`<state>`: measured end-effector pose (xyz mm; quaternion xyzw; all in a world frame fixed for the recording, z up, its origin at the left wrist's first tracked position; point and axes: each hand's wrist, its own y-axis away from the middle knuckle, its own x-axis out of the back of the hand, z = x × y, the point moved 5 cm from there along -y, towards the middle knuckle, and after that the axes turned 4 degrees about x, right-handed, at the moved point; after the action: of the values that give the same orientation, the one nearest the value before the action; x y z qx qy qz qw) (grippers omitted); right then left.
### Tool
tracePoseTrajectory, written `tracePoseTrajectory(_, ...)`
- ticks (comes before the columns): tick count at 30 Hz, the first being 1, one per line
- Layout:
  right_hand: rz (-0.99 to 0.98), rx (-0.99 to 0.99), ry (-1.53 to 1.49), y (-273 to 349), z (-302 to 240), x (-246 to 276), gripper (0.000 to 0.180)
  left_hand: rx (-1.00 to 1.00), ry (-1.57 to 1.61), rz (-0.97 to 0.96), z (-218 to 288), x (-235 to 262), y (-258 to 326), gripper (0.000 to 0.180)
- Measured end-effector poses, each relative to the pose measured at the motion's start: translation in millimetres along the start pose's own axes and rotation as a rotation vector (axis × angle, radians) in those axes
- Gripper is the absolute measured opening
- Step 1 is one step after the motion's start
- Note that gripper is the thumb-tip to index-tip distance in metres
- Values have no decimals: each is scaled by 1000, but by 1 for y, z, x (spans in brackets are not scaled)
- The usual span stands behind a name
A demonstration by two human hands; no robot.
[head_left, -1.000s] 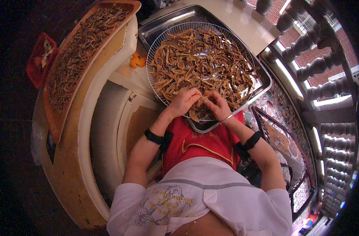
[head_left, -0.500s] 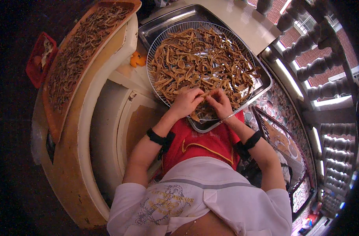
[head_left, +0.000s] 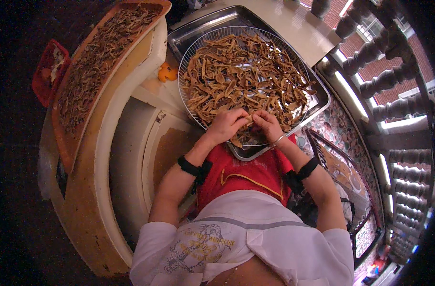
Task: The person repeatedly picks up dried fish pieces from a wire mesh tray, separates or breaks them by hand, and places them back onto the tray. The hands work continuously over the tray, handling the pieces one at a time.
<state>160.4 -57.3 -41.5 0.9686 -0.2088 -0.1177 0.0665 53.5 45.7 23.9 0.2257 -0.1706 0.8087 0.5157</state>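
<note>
A round wire rack (head_left: pixel 189 62) sits in a square metal tray (head_left: pixel 317 102) and is covered with several dried brown strips (head_left: pixel 246 76). My left hand (head_left: pixel 225 126) and my right hand (head_left: pixel 267 125) meet at the rack's near edge. Both pinch the same small brown strip (head_left: pixel 248 117) between their fingertips. A thin bracelet circles my right wrist. Black bands wrap both forearms above a red apron (head_left: pixel 241 171).
A long wooden tray (head_left: pixel 67 143) of darker dried strips leans on a cream curved ledge at the left. A red basket (head_left: pixel 46 71) lies further left. An orange piece (head_left: pixel 167 72) lies beside the metal tray. Stone balusters (head_left: pixel 384 66) run along the right.
Both hands have stayed at the rack's near edge, their fingers shifting slightly while working the strip between them.
</note>
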Motion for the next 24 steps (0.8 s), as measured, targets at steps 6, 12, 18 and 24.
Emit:
tracePoseTrajectory(6, 38, -13, -50, 0, -2, 5, 21, -71, -112, 143, 4, 4, -1, 15)
tracePoseTrajectory(12, 58, 97, 15, 0, -9, 3, 17, -114, -266, 81, 8, 1, 0, 19)
tracePoseTrajectory(18, 56, 128, 107, 2, -16, -3, 15, -186, -335, 66, -4, -9, 1, 16)
tracePoseTrajectory(24, -19, 207, 186, -3, 0, 1, 18, -288, -473, 71, 6, -11, 9, 14)
